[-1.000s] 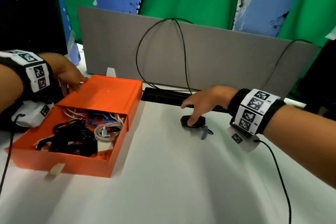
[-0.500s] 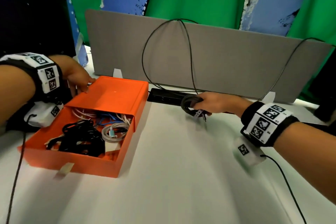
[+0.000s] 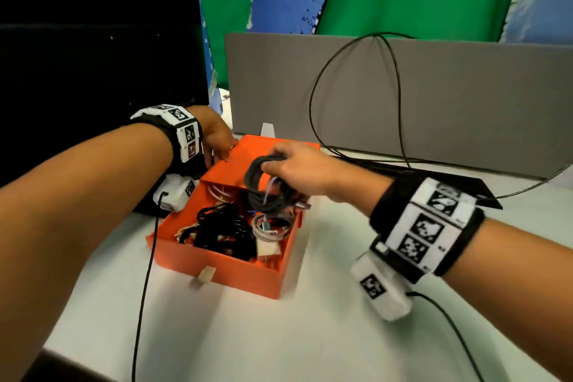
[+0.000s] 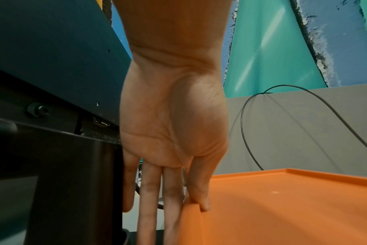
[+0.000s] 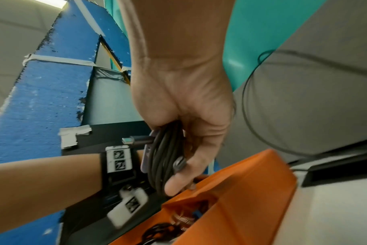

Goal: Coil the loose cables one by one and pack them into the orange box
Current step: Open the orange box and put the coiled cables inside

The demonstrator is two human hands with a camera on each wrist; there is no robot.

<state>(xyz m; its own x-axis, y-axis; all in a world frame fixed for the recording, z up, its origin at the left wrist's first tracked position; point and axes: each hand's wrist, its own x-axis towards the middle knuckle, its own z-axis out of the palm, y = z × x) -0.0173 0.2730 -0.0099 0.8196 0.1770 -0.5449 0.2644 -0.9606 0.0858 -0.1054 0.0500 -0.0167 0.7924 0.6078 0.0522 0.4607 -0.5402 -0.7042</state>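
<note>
The orange box [image 3: 217,270] sits on the white table, its lid [image 3: 235,164] slid back over the far half. Several coiled cables [image 3: 226,229] lie in its open part. My right hand [image 3: 291,164] grips a dark grey coiled cable [image 3: 263,192] and holds it just above the box's open part; in the right wrist view the coiled cable [image 5: 163,159] shows a metal plug. My left hand [image 3: 217,139] holds the far left corner of the lid [image 4: 283,207], thumb on top and straight fingers [image 4: 149,199] down the side.
A grey partition [image 3: 434,96] stands behind the box, with a thin black cable [image 3: 397,93] looping over it. A black power strip [image 3: 434,174] lies along its base. A black monitor [image 3: 93,56] stands to the left. Thin wrist-camera leads [image 3: 145,273] trail over the white table [image 3: 310,335].
My right hand picked up the coiled dark cable from the table by the power strip and carried it left over the box. The left hand stayed on the lid.
</note>
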